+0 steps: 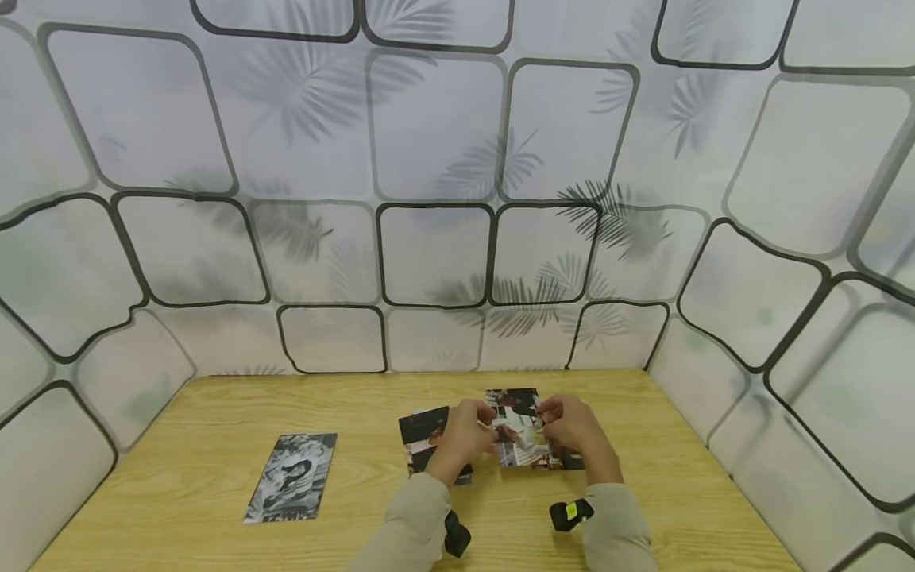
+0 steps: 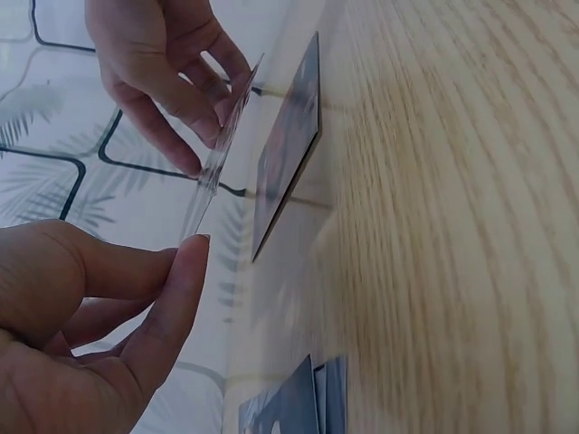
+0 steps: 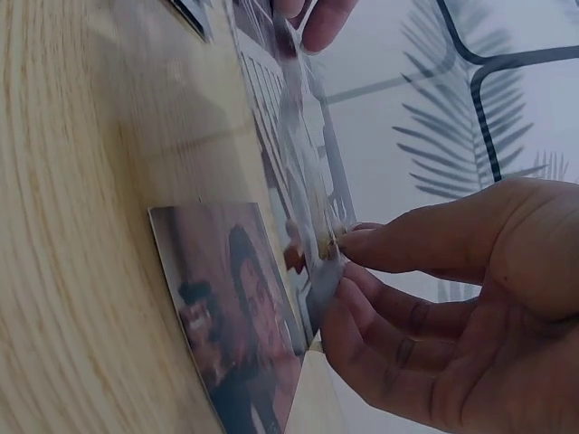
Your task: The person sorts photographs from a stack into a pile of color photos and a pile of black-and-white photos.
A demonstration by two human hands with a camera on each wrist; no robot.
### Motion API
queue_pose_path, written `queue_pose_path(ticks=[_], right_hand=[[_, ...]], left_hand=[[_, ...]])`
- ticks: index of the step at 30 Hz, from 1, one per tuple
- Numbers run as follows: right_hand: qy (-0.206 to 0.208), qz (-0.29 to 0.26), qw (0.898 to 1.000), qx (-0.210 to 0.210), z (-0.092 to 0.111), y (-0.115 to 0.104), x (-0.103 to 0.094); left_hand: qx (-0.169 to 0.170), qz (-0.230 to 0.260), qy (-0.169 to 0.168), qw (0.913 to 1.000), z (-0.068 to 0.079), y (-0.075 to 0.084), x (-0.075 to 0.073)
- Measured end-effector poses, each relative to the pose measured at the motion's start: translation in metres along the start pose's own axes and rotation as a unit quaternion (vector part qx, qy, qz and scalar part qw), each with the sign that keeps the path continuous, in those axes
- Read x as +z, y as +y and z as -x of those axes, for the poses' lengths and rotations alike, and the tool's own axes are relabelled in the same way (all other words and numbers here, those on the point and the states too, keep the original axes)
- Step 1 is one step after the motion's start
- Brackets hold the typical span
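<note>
Between both hands a glossy photo print (image 1: 520, 433) is held up above the table, with clear shiny plastic over its face in the right wrist view. My left hand (image 1: 463, 441) pinches its left edge between thumb and finger. At the opposite edge my right hand (image 1: 575, 429) pinches the print with its thumb and fingers. Below, on the table, lies another photo (image 3: 231, 298), partly covered by the held one in the head view. Beside and partly under my left hand lies a small stack of photos (image 1: 422, 433).
A black-and-white photo (image 1: 291, 478) lies apart on the left of the wood-grain table (image 1: 214, 413). A patterned white curtain (image 1: 436, 254) with dark outlines and leaf prints stands behind the table and along its sides. Black wrist devices (image 1: 570, 515) sit at both sleeves.
</note>
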State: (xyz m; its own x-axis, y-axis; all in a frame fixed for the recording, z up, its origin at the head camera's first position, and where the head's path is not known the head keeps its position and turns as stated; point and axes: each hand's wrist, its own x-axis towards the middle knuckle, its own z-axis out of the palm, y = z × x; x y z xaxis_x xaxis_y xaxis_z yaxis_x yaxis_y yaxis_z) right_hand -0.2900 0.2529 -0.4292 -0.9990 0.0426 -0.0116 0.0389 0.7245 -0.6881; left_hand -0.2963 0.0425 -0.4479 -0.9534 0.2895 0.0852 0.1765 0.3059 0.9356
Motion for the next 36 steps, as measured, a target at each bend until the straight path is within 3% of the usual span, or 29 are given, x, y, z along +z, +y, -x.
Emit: queue_pose_path(ticks=[13,23,36], right_hand=[[0.018,0.008,1.000,0.011,-0.002,0.013,-0.008],[0.023,0.011,0.999,0.022,0.002,0.016,-0.013],[0.028,0.004,0.999,0.043,-0.001,0.027,-0.013]], left_hand=[[0.025,-0.028,0.016,0.9992,-0.008,-0.001,0.021],[0.064,-0.059,0.033,0.9956,-0.011,-0.005,0.030],[0.037,-0.060,0.017,0.9973,-0.010,-0.009,0.044]])
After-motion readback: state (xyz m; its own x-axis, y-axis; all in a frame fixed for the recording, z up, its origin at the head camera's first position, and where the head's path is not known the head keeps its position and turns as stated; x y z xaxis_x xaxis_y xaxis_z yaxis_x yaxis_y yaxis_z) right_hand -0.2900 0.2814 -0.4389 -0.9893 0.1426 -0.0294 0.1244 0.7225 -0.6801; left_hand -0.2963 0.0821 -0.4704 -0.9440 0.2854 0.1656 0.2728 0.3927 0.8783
